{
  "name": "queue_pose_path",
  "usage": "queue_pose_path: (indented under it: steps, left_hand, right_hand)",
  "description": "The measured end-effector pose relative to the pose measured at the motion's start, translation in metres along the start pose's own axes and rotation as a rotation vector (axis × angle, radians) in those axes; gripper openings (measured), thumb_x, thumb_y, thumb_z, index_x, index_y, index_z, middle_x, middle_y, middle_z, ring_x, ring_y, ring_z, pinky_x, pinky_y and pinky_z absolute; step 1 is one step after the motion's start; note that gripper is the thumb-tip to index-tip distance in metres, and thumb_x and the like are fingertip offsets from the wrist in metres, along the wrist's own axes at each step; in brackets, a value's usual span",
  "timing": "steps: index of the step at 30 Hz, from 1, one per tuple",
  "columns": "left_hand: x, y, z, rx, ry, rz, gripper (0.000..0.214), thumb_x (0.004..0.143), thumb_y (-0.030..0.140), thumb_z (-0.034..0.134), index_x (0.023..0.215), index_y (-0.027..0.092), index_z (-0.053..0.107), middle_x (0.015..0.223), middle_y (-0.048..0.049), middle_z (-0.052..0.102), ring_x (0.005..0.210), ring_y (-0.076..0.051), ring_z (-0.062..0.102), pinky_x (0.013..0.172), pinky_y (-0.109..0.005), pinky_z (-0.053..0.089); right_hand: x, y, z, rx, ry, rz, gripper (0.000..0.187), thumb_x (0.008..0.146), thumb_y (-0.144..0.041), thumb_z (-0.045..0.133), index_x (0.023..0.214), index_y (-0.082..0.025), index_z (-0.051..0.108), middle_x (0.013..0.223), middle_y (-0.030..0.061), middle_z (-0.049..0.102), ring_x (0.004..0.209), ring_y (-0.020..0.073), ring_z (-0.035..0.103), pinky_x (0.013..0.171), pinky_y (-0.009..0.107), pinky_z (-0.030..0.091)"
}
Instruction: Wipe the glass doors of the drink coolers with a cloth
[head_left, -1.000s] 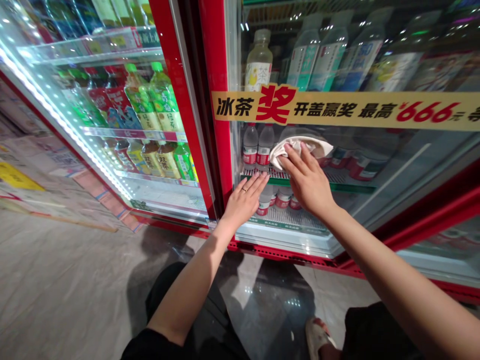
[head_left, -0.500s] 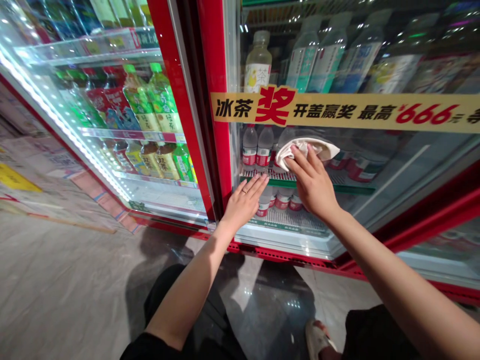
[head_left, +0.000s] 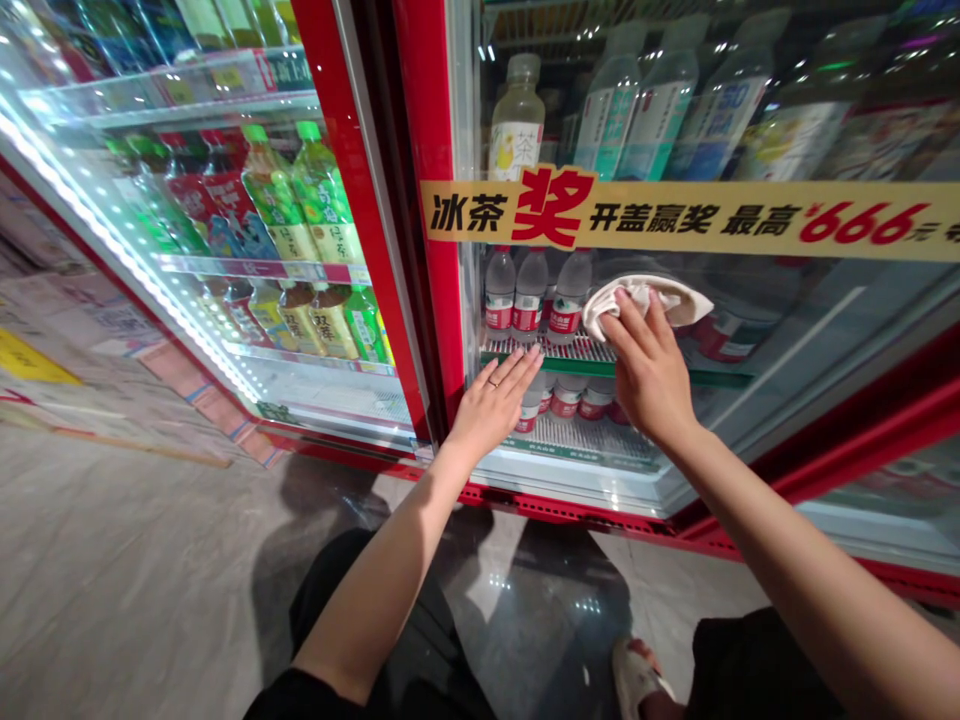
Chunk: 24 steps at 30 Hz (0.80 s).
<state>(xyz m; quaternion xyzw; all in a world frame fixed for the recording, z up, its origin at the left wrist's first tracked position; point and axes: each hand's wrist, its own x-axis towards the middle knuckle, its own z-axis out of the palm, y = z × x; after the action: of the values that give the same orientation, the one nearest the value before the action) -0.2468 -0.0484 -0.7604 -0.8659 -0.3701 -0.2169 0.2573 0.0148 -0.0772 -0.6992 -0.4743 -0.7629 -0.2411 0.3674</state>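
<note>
My right hand [head_left: 651, 372] presses a folded white cloth [head_left: 679, 300] against the glass door [head_left: 637, 268] of a red-framed drinks fridge. Its fingertips rest on the cloth, just below a yellow banner [head_left: 675, 215] with Chinese lettering and the number 666. To the left, my left hand [head_left: 491, 405] lies flat on the same glass with its fingers stretched out, a ring on one of them. Nothing is in it. Behind the glass stand small water bottles [head_left: 527, 300] with red labels, partly hidden by my hands and the cloth.
Taller bottles [head_left: 600, 110] fill the shelf above the banner. At the left, another lit fridge section holds green-capped tea bottles [head_left: 324, 195]. A red frame post [head_left: 431, 150] divides the two. Below lies a grey floor [head_left: 150, 560], with a light-coloured shoe [head_left: 637, 680] at the bottom.
My right hand has slid the cloth to the right across the glass, uncovering a water bottle behind it. My left hand stays in nearly the same place.
</note>
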Motion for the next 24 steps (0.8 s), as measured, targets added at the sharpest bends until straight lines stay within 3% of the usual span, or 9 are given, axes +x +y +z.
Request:
queue_pose_path:
  steps: [3, 8, 11, 15, 20, 24]
  left_hand:
    - [0.000, 0.000, 0.004, -0.013, -0.006, 0.001, 0.083, 0.103, 0.020, 0.052, 0.177, 0.017, 0.013, 0.182, -0.0041, 0.027, 0.170, -0.020, 0.024, 0.140, -0.039, 0.024]
    - [0.000, 0.001, 0.007, 0.001, 0.002, 0.009, 0.078, 0.105, 0.023, 0.052, 0.176, 0.015, 0.020, 0.182, -0.0066, 0.028, 0.170, -0.021, 0.025, 0.139, -0.040, 0.027]
    - [-0.001, 0.002, 0.004, 0.019, 0.007, 0.005, 0.081, 0.105, 0.023, 0.051, 0.177, 0.015, 0.014, 0.183, -0.0054, 0.024, 0.170, -0.020, 0.024, 0.139, -0.038, 0.028]
    - [-0.002, 0.002, 0.005, 0.033, 0.027, -0.001, 0.080, 0.105, 0.023, 0.050, 0.177, 0.016, 0.014, 0.182, -0.0050, 0.026, 0.170, -0.020, 0.025, 0.139, -0.038, 0.027]
    - [-0.002, 0.003, 0.011, 0.028, 0.038, 0.013, 0.074, 0.105, 0.022, 0.050, 0.174, 0.016, 0.026, 0.178, -0.0066, 0.037, 0.169, -0.021, 0.029, 0.138, -0.040, 0.030]
    - [-0.002, 0.007, 0.012, 0.033, 0.057, 0.033, 0.079, 0.104, 0.023, 0.053, 0.176, 0.017, 0.019, 0.180, -0.0048, 0.031, 0.169, -0.020, 0.028, 0.138, -0.039, 0.030]
  right_hand:
    - [0.005, -0.005, 0.002, -0.001, -0.022, -0.032, 0.076, 0.106, -0.008, 0.038, 0.174, -0.041, 0.028, 0.180, -0.0047, 0.032, 0.171, 0.0283, 0.013, 0.138, 0.063, 0.031]
    - [-0.014, -0.005, 0.007, -0.017, -0.086, -0.086, 0.074, 0.104, -0.005, 0.040, 0.172, -0.036, 0.035, 0.175, 0.0011, 0.044, 0.169, 0.0256, 0.025, 0.132, 0.060, 0.041]
    - [-0.020, 0.000, 0.005, -0.025, -0.066, -0.063, 0.077, 0.102, -0.004, 0.043, 0.172, -0.035, 0.034, 0.176, 0.0018, 0.043, 0.170, 0.0262, 0.023, 0.133, 0.062, 0.039]
    - [-0.005, -0.003, 0.002, -0.026, -0.035, -0.074, 0.077, 0.103, -0.003, 0.041, 0.172, -0.035, 0.033, 0.177, 0.0025, 0.040, 0.171, 0.0240, 0.015, 0.134, 0.062, 0.038]
    - [0.003, -0.008, -0.002, -0.029, -0.164, -0.136, 0.078, 0.097, 0.002, 0.043, 0.167, -0.032, 0.044, 0.174, 0.0028, 0.045, 0.168, 0.0249, 0.026, 0.131, 0.060, 0.043]
    - [-0.007, 0.003, -0.010, -0.056, -0.135, -0.132, 0.081, 0.094, 0.003, 0.044, 0.168, -0.031, 0.044, 0.173, 0.0028, 0.045, 0.167, 0.0246, 0.029, 0.130, 0.057, 0.046]
